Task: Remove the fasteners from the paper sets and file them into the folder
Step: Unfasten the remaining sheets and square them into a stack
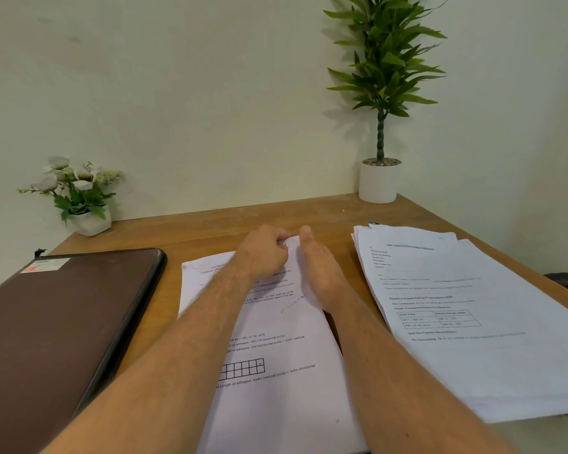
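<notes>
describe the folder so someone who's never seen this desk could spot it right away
Start at the wooden desk against the pale wall, then look to its left side, just in front of the small white pot of white flowers. The dark brown flat zip folder lies there closed. Unlike the white paper sets beside it, it is dark, has rounded corners and carries a red and white sticker at its far corner.

Both bare forearms reach forward from the lower edge of the view and converge toward the middle, the left forearm coming in from the lower left, the right from the lower right. The left hand (264,253) is curled, knuckles up, its fingertips bunched together in a pinch at the far end. The right hand (318,270) lies just beside it, turned on its edge with the thumb (305,233) pointing away, close to the left fingertips.
</notes>
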